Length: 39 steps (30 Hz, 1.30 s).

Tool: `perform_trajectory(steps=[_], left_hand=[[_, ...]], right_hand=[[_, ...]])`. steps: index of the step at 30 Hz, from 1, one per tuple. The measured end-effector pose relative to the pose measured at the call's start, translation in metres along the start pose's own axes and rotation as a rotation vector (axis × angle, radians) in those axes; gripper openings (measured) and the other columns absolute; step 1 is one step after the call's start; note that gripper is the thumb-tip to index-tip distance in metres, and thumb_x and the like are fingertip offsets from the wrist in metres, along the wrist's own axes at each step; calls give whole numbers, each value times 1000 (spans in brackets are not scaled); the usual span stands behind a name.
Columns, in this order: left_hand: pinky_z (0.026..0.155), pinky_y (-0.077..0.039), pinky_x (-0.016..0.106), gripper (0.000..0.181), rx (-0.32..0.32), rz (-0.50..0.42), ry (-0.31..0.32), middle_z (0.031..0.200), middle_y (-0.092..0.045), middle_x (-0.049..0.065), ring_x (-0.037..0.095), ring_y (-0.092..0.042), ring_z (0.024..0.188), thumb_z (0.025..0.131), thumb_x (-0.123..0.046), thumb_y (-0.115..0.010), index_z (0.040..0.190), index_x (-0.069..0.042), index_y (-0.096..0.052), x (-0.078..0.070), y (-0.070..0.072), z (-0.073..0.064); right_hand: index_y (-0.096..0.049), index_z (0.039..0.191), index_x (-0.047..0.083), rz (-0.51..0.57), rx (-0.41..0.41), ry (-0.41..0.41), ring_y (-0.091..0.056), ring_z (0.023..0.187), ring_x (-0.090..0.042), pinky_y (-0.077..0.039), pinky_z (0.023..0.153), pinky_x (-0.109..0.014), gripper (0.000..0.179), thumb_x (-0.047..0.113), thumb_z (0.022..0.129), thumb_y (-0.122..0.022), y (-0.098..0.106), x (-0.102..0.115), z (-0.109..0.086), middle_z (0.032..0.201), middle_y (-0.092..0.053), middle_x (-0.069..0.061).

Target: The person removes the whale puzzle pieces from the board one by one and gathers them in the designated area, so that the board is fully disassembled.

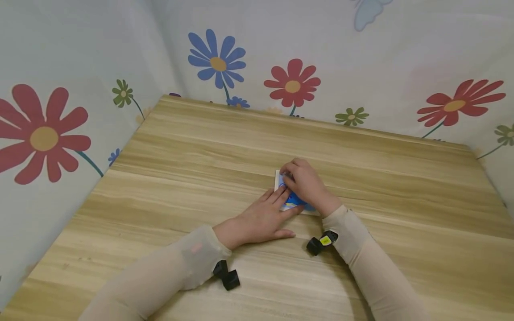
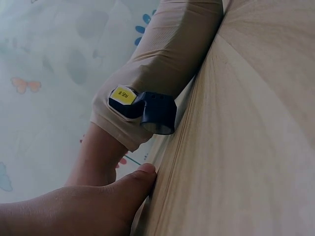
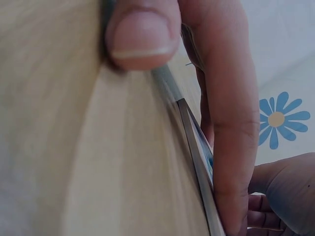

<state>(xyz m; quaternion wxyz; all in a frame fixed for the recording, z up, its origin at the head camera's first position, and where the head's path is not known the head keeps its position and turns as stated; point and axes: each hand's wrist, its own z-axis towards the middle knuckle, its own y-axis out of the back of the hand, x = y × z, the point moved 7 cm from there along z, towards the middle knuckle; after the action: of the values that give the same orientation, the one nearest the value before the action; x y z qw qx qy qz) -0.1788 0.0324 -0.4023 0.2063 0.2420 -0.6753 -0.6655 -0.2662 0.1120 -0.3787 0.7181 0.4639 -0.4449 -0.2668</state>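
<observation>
Head view: a blue picture card (image 1: 296, 199) lies on the wooden table (image 1: 180, 178), toward 4 o'clock from the frame's centre. Its exposed white edge runs roughly 12 to 6 o'clock, its near edge about 9 to 3; the hands cover too much to tell its long axis. The left hand (image 1: 261, 220), fingers spread and straight, rests on the card; the right hand (image 1: 307, 180), fingers bent, covers its 1 o'clock part, its grip uncertain. Pale streaked grain marks the tabletop. Beyond, a white wall (image 1: 257, 26) carries a blue flower (image 1: 218, 64) at 11 o'clock.
</observation>
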Motion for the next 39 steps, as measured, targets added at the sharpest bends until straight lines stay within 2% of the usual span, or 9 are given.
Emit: perform_trajectory(steps=[13,30,39], left_hand=[[118,-25,51,65,30,-18,7,158,-21,23,34,-17,148,94,-61,-42,150,-28,-35,1,0,1],[116,-28,50,65,-8,26,-16,157,-25,21,33,-22,147,94,-62,-42,149,-29,-36,0,0,1],[116,-27,50,65,3,19,-11,157,-24,21,33,-21,147,94,-62,-42,150,-29,-35,-1,-1,1]], right_hand=[[-66,103,2,13,-8,-3,-56,98,-29,-49,90,-43,15,7,91,-59,1,1,0,101,-61,-14],[-64,102,2,2,-13,11,-54,100,-30,-46,92,-44,15,4,89,-57,0,-1,0,102,-59,-13],[-63,103,2,8,-3,8,-54,99,-29,-46,92,-44,17,3,88,-56,-2,-2,-1,102,-59,-13]])
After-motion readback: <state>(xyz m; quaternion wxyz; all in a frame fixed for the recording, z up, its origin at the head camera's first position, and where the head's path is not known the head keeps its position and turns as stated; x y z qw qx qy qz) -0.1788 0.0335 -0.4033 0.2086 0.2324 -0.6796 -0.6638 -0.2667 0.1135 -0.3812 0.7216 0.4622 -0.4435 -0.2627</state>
